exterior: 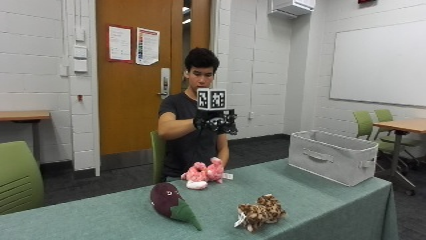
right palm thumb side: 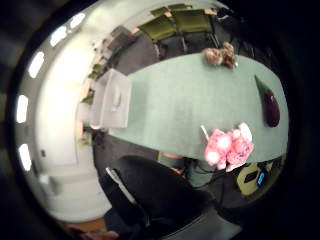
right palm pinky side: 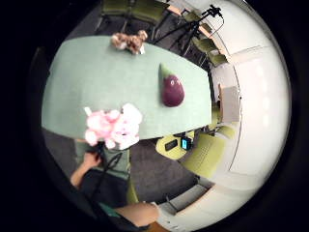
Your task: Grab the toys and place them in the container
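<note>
Toys are laid out on a table covered in grey-green cloth point(exterior: 319, 200), seen from the outside view with the person seated at the far edge. Furthest left, at about eight o'clock on the tabletop, a dark purple plush eggplant with a pointed green stem cap point(exterior: 170, 203) is lying on its side, the green tip aimed toward the near edge. At roughly twelve o'clock, by the far edge and just in front of the person, a pink and white plush animal point(exterior: 204, 174) is set down, with a small white tag beside it; its fabric is fluffy, and paler patches show at one end. Toward six o'clock, by the near edge, a brown and tan spotted plush animal point(exterior: 261, 213) is lying, with a white tag at its left end. All three toys are well apart from one another. At about three o'clock, at the right end of the table, a light grey rectangular fabric container with a front handle point(exterior: 333, 156) is standing upright, and no toy is seen inside it.

The black-gloved right hand point(exterior: 214, 122) is raised at chest height, well above the pink toy, touching none of the toys. Whether its fingers are spread or curled cannot be told, and both palm views look down on the table from high up.
</note>
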